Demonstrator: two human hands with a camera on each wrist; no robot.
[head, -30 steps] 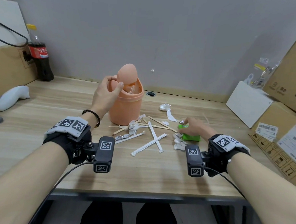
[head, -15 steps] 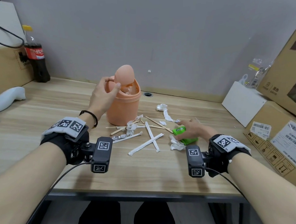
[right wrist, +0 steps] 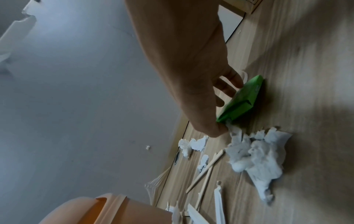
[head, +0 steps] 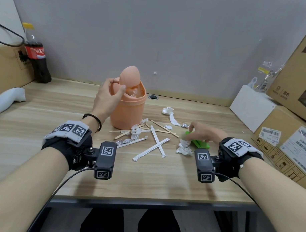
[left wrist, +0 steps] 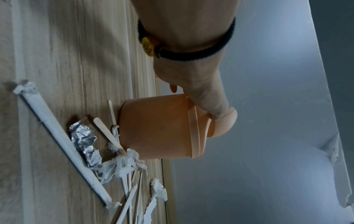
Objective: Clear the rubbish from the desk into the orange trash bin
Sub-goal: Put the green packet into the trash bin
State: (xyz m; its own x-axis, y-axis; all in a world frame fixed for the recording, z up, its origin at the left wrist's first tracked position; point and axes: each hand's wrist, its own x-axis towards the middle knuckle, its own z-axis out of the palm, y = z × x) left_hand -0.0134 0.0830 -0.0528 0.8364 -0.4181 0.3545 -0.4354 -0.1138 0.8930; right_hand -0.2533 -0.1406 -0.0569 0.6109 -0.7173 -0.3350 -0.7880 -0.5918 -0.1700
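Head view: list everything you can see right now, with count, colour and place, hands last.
trash bin: one, orange, desk middle, flap lid tipped open
green packet: one, under the right hand
paper sleeves: about three, white, long, in front of the bin
wooden sticks: several, tan, beside the bin
crumpled paper: several wads, white, scattered right of the bin
foil scraps: two, silver, among the litter
cola bottle: one, dark, far left
cardboard boxes: several, brown, both sides
white box: one, right
left hand: on the bin's lid
right hand: fingers on the green packet
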